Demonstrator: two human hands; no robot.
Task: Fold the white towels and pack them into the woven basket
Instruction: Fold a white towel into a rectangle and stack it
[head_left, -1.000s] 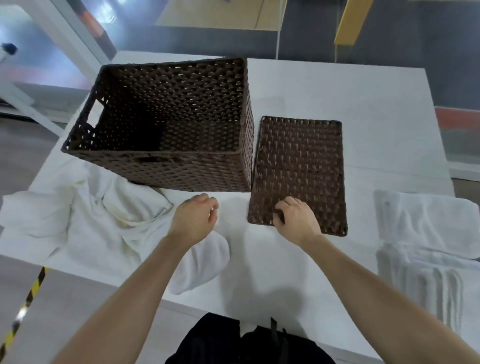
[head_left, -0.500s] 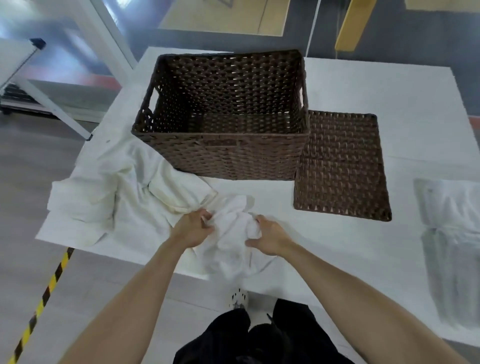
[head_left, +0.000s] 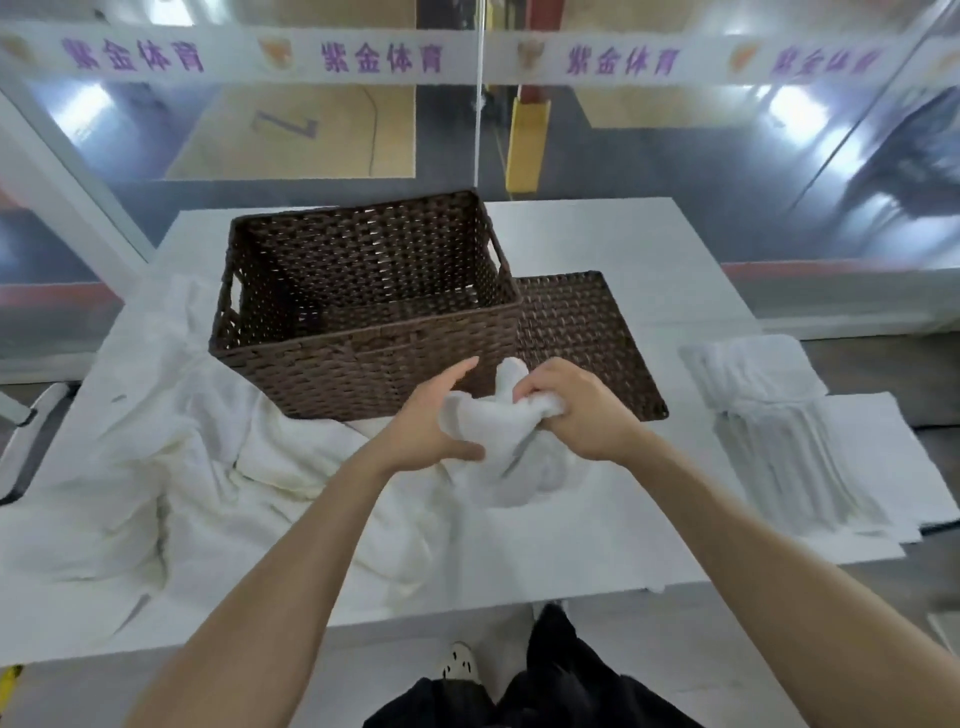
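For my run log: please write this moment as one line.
left hand: holds white towel | right hand: grips it | woven basket: no towel inside | fold: not started

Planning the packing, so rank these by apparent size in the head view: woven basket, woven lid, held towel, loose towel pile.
1. loose towel pile
2. woven basket
3. woven lid and held towel: look alike; lid partly hidden, towel bunched and nearer, so unranked.
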